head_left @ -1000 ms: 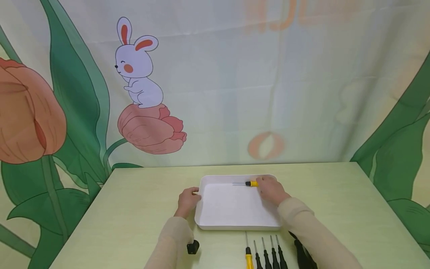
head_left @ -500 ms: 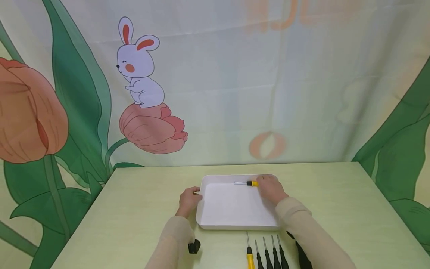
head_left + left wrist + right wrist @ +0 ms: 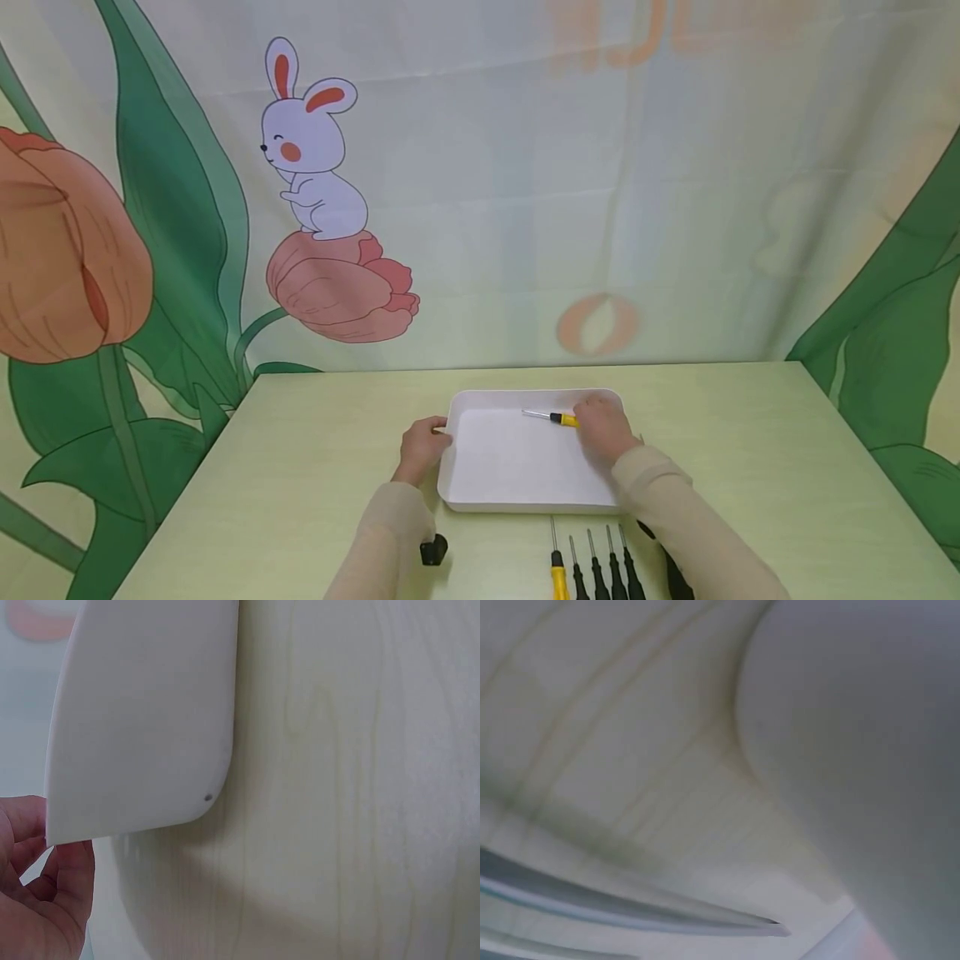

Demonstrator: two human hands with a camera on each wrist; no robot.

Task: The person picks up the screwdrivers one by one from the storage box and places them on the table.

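Note:
A white tray [image 3: 517,479] lies on the table. My left hand [image 3: 422,450] pinches its left rim; in the left wrist view the fingers [image 3: 73,874] meet the rim at a corner. Over the tray's far right part, my right hand [image 3: 603,427] holds a screwdriver [image 3: 564,419] by its yellow and black handle, the metal shaft pointing left. Most of that handle is hidden by the hand. I cannot tell whether the screwdriver touches the tray floor. The right wrist view shows the tray's outer wall [image 3: 855,735] and not the hand's grip.
Another yellow-handled screwdriver [image 3: 558,575] and several black-handled screwdrivers [image 3: 597,575] lie in a row in front of the tray. A black object [image 3: 678,579] lies partly under the right sleeve. A black wrist camera [image 3: 433,550] sits by the left sleeve. A printed curtain [image 3: 487,208] hangs behind the table.
The right hand has shifted slightly toward me, and the screwdriver's handle end has swung nearer, so it now lies at a slant. The left hand stays on the tray rim.

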